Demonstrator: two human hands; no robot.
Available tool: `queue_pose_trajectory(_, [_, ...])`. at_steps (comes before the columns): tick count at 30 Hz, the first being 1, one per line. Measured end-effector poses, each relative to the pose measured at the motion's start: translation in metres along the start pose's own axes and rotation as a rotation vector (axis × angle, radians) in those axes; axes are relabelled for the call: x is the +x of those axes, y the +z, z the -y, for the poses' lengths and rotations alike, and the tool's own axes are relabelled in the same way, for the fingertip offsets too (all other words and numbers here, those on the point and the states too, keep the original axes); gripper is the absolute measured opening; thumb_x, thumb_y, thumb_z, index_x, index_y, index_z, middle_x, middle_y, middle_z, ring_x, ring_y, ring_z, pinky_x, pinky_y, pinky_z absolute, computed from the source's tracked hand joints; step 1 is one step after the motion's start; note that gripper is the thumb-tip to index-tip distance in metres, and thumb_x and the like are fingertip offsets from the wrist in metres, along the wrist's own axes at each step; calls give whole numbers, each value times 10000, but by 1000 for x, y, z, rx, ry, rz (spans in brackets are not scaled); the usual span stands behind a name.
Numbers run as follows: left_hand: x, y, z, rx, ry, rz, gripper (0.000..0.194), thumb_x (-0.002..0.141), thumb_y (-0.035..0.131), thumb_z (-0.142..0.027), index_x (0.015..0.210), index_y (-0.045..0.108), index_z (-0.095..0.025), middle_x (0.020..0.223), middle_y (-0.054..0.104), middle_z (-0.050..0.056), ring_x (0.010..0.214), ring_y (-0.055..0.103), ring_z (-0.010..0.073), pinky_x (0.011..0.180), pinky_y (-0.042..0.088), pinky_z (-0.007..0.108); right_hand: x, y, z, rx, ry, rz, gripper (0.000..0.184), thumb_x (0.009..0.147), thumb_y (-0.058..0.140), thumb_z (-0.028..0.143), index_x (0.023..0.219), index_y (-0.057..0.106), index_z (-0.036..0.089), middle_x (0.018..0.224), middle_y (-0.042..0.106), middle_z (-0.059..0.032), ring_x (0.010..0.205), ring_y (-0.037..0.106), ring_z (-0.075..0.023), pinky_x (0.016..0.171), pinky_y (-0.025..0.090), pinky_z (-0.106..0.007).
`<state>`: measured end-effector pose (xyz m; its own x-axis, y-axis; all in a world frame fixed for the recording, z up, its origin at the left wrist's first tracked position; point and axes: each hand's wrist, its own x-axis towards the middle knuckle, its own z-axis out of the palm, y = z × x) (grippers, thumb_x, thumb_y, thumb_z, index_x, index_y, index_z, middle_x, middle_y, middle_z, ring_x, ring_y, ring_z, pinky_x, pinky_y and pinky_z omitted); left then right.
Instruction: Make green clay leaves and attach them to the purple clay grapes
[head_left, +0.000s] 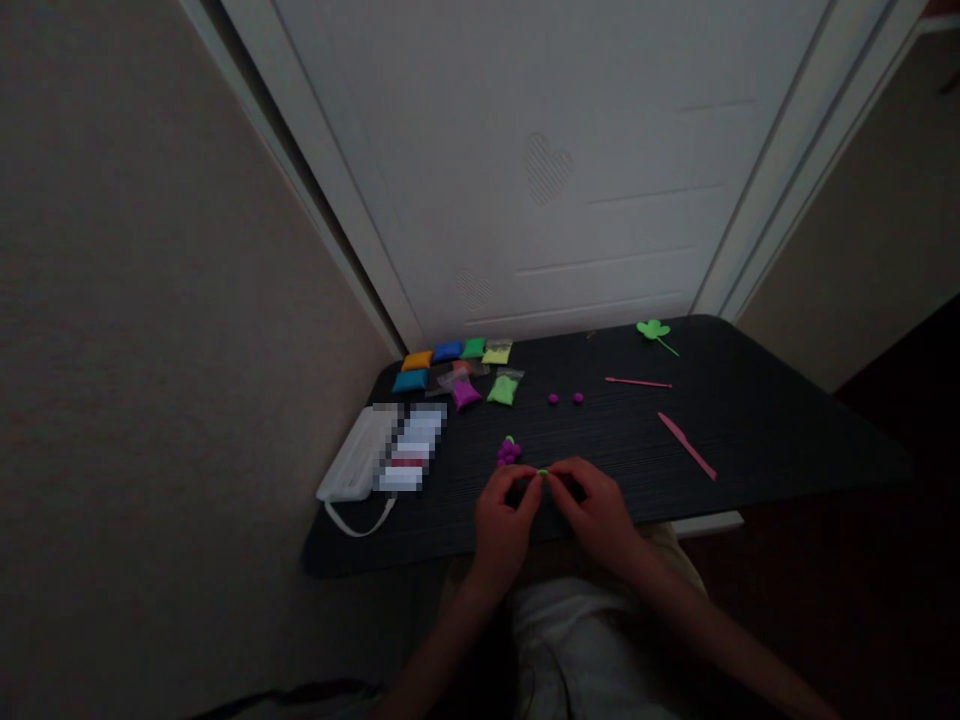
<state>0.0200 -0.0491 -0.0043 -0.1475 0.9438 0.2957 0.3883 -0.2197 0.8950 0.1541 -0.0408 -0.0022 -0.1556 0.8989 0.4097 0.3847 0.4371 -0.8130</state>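
Between the fingertips of both hands is a small piece of light green clay [542, 473]. My left hand [504, 515] pinches its left end, and my right hand [595, 505] pinches the other. Just beyond the left fingers lies a cluster of purple clay balls [509, 451] with a bit of green on top, its lower part hidden by the hand. Farther back on the dark table rest two loose purple balls, one on the left [553, 399] and one on the right [578, 398].
Several colored clay packets, among them a purple one [466, 394] and a light green one [505, 389], lie at the back left. A white case [361, 455] and a blurred-out device [414, 450] sit nearby. Rightward are a pink stick [639, 383], a pink knife [687, 446] and a green flower shape [654, 330].
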Motion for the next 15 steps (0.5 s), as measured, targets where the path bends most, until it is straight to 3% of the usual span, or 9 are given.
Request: queue_pose_trajectory(15, [1,-3,-3,7,30,-3,107,763,555,-249,788,628,-174,801,628,23,778,582,160,726,446,279,0,0,-1,0,16,30,110,819,503,210,869,602,200,815,629,-22,749,574,-150,692,439,-265])
